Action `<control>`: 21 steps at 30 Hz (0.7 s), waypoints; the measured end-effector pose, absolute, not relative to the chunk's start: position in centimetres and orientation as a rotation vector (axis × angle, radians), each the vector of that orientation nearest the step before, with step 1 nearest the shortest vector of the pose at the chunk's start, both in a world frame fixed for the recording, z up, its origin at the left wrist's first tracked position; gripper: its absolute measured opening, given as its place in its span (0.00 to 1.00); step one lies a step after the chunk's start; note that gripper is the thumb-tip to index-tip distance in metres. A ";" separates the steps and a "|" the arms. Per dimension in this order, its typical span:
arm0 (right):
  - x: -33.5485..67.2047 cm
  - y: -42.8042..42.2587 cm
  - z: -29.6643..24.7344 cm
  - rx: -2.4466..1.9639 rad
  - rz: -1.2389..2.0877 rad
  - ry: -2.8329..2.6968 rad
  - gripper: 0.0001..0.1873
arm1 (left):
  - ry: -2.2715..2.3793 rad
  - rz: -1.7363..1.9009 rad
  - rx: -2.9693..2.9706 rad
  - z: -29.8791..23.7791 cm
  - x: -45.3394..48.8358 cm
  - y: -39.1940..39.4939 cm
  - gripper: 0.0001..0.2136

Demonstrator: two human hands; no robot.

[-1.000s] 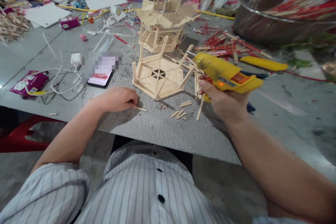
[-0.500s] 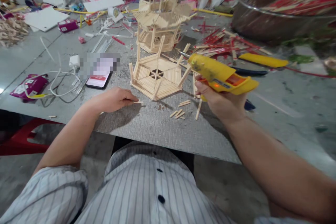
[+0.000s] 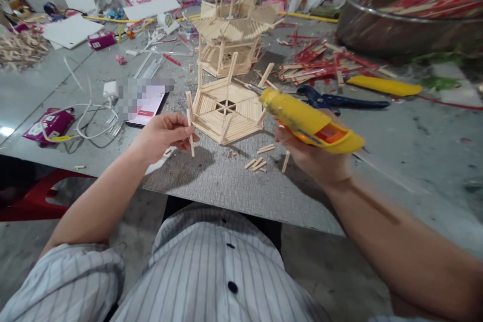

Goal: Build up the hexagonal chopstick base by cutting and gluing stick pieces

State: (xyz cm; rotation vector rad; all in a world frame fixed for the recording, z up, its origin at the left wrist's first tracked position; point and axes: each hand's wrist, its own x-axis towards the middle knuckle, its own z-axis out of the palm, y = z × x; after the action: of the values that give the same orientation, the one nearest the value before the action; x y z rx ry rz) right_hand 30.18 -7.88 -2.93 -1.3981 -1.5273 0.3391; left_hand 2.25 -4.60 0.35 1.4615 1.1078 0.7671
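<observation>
My left hand (image 3: 162,135) is raised off the table and pinches a short wooden stick (image 3: 190,133), held nearly upright just left of the hexagonal stick base (image 3: 226,113). My right hand (image 3: 313,153) grips a yellow glue gun (image 3: 309,119) whose nozzle points left, toward the base's right edge. Behind the base stands a tall pagoda model (image 3: 234,15) built of the same sticks. Several cut stick pieces (image 3: 260,158) lie on the table between my hands.
A phone (image 3: 145,105), a white charger with its cable (image 3: 94,110) and a purple packet (image 3: 49,125) lie to the left. Blue-handled pliers (image 3: 332,100), red chopsticks (image 3: 317,63) and a large steel bowl (image 3: 396,25) are on the right. The table's front edge (image 3: 241,201) runs near my lap.
My left hand has lifted the stick from the table and turned it upright. The glue gun has tilted and moved left toward the base.
</observation>
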 end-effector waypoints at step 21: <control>30.4 -8.0 -3.9 -1.093 0.887 -1.712 0.12 | 1.243 1.196 2.715 -3.2 4.2 -6.7 0.03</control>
State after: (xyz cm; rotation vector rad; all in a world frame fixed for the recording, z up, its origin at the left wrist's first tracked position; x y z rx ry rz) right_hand 30.44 -8.01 -3.89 -1.0932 -1.7116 0.8873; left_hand 4.20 -6.71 -3.20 2.7146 1.2435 1.1964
